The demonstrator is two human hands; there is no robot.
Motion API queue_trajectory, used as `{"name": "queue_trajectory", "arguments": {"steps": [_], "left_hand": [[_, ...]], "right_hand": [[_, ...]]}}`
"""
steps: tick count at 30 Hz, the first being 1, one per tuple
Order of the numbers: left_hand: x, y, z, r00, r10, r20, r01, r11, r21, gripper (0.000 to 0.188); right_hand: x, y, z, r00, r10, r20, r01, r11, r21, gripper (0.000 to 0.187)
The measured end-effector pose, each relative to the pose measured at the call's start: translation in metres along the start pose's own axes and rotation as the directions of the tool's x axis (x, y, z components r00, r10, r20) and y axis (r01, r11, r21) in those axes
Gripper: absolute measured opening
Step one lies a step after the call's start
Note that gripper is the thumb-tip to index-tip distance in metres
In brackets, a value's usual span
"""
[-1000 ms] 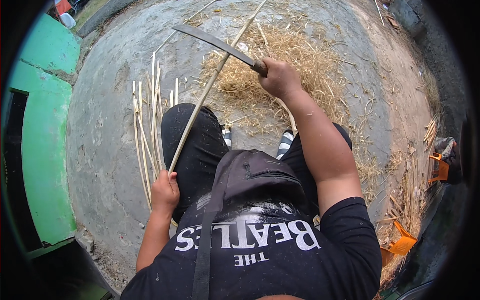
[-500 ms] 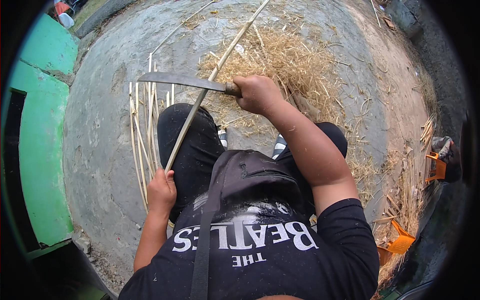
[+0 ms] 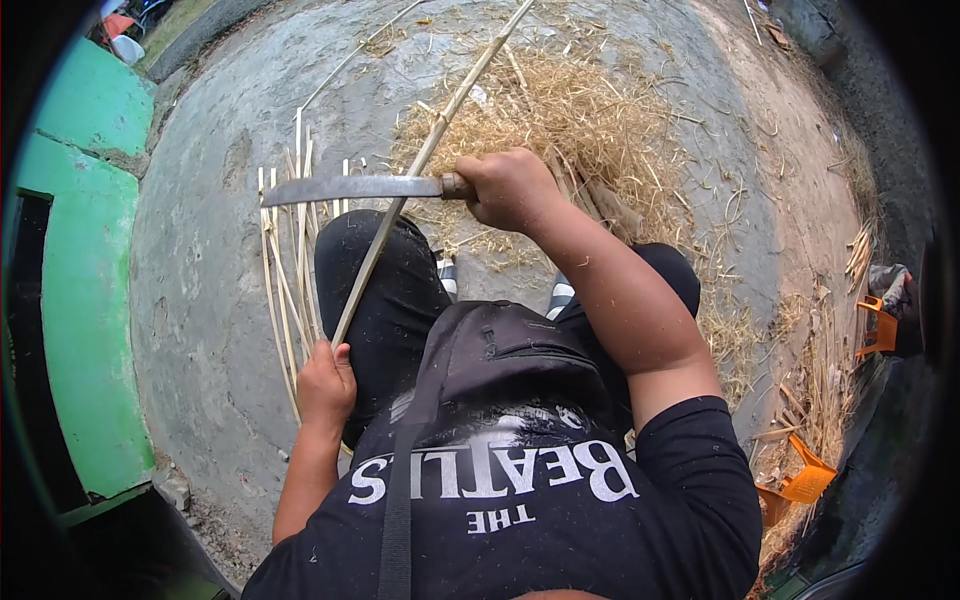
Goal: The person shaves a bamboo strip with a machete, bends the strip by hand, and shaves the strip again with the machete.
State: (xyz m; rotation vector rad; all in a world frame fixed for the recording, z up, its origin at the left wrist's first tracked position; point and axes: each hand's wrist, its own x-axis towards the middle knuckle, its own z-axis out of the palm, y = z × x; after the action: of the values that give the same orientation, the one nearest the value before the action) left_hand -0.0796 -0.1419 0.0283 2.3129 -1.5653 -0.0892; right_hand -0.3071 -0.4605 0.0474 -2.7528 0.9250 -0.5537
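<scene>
Near my left knee, my left hand (image 3: 326, 384) is closed round the lower end of a long pale bamboo strip (image 3: 430, 140), which slants up and away to the right. My right hand (image 3: 508, 190) grips the wooden handle of a machete (image 3: 350, 188). Its long blade points left and crosses the strip above my left knee. Several thin bamboo strips (image 3: 275, 270) lie on the ground to the left of that knee, beside my left hand.
A heap of pale shavings (image 3: 570, 120) covers the concrete ground (image 3: 200, 290) ahead. A green wall (image 3: 85, 310) stands at left. On the right are split bamboo pieces (image 3: 820, 370), an orange plastic piece (image 3: 808, 474) and another orange object (image 3: 880, 328).
The machete has come slightly nearer me along the strip, its blade tip lower than before. My left hand still holds the strip in nearly the same place.
</scene>
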Motion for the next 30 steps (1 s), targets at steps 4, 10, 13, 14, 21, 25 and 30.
{"name": "queue_trajectory", "arguments": {"steps": [4, 10, 13, 14, 21, 25, 30], "left_hand": [[0.000, -0.002, -0.002, 1.000, -0.005, 0.030, 0.005, 1.000, 0.001, 0.045], [0.009, 0.002, -0.004, 1.000, 0.001, 0.023, -0.001, 1.000, 0.029, 0.046], [0.005, 0.001, -0.003, 0.999, -0.002, 0.033, 0.002, 1.000, 0.007, 0.047], [0.005, 0.000, -0.002, 1.000, 0.004, 0.019, -0.003, 1.000, -0.004, 0.047], [0.008, -0.005, 0.001, 1.000, 0.024, -0.009, -0.024, 1.000, 0.011, 0.043], [0.014, 0.005, -0.010, 1.000, 0.018, 0.017, -0.019, 0.998, 0.065, 0.042], [0.008, 0.002, -0.011, 1.000, 0.012, 0.026, -0.012, 1.000, -0.027, 0.042]], "right_hand": [[0.003, 0.017, -0.003, 0.997, 0.077, 0.019, -0.076, 0.996, -0.055, 0.011], [0.001, 0.057, -0.005, 0.900, 0.436, -0.019, -0.435, 0.900, 0.043, 0.014], [0.000, 0.029, 0.003, 0.978, 0.193, -0.083, -0.186, 0.979, 0.085, 0.014], [-0.002, 0.019, 0.007, 0.995, 0.054, -0.079, -0.051, 0.998, 0.043, 0.014], [0.004, 0.081, 0.001, 0.860, 0.509, -0.043, -0.487, 0.843, 0.226, 0.017], [-0.002, 0.085, 0.010, 0.863, 0.504, -0.033, -0.496, 0.858, 0.137, 0.015], [-0.001, 0.039, 0.005, 0.981, 0.174, -0.082, -0.169, 0.983, 0.072, 0.010]]}}
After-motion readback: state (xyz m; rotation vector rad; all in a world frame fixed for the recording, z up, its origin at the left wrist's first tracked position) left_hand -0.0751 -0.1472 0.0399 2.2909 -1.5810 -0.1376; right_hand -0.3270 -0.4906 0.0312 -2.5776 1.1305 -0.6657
